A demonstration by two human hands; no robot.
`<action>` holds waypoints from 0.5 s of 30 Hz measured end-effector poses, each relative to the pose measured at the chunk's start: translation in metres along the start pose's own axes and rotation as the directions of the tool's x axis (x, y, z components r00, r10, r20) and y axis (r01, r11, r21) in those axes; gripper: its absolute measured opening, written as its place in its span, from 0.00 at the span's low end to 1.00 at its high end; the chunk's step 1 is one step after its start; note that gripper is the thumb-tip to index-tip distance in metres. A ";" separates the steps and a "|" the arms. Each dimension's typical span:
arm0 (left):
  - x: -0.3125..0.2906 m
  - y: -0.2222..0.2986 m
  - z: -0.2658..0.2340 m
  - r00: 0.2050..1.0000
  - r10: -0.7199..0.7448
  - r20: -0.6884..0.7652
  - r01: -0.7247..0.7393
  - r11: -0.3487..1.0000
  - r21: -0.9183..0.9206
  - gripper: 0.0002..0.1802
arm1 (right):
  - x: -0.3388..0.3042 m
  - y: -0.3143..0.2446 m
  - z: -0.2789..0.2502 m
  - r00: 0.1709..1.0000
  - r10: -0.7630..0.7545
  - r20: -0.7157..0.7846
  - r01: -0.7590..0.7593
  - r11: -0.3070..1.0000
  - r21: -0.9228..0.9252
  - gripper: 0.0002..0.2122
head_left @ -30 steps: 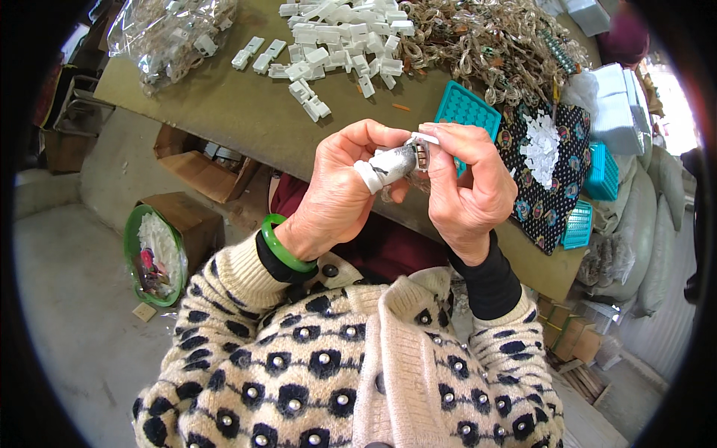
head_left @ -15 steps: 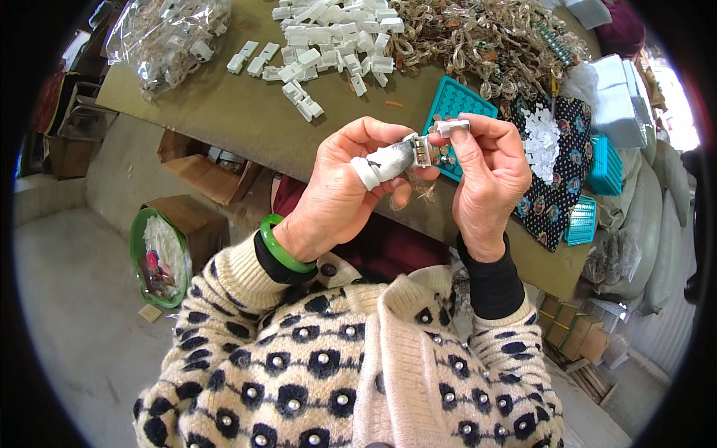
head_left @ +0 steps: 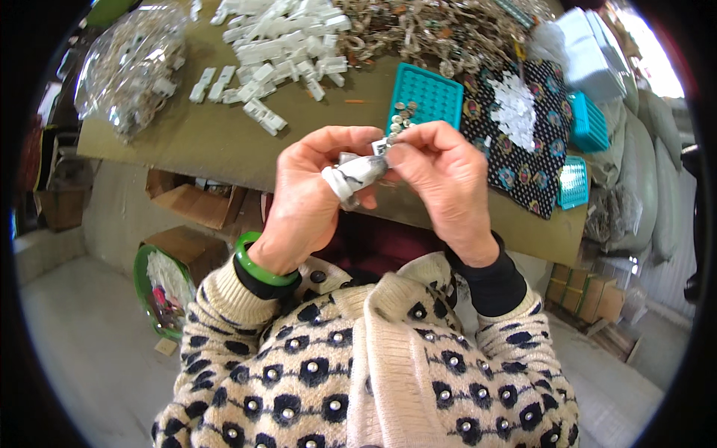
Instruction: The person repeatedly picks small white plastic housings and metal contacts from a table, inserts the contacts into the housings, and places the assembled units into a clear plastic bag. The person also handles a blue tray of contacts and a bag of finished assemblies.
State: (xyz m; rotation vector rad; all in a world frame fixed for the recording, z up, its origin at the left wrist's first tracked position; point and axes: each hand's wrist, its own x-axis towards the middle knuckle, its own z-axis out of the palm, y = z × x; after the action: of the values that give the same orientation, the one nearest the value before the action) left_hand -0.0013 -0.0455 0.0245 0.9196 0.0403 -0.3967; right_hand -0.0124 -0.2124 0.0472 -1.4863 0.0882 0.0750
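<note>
My left hand is closed around a small white plastic case, of which only a little shows between the fingers. A white cover with a dark grey smudge wraps its thumb. My right hand meets it there, thumb and index finger pinched together at the case; what lies between these fingertips is hidden. Just beyond the hands, several round button cells lie at the near left edge of a teal tray.
White plastic cases are heaped on the olive table, left of tangled wire strings. A clear bag stands far left. White tabs lie on patterned cloth at right. Below left are a cardboard box and green basin.
My right hand has moved left, bringing its pinched fingers against the case in my left hand. The white piece it held apart is now hidden. The view has shifted slightly.
</note>
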 end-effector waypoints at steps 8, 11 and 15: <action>0.012 0.016 0.042 0.990 0.116 0.085 -0.141 0.887 0.439 0.15 | -0.008 -0.009 -0.019 0.971 -0.218 -0.101 0.207 0.972 -0.109 0.07; 0.036 0.014 0.062 0.973 0.125 0.195 -0.214 0.806 0.552 0.16 | -0.010 -0.018 -0.036 0.929 -0.332 -0.162 0.287 0.925 -0.250 0.06; 0.064 0.000 0.089 0.963 0.045 0.264 -0.193 0.802 0.565 0.15 | -0.009 -0.016 -0.063 0.917 -0.300 -0.261 0.236 0.939 -0.250 0.07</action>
State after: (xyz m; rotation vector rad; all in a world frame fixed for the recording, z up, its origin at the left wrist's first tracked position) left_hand 0.0457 -0.1352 0.0660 1.4759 -0.3852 -0.4057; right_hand -0.0203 -0.2766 0.0589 -1.7043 0.1189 -0.3754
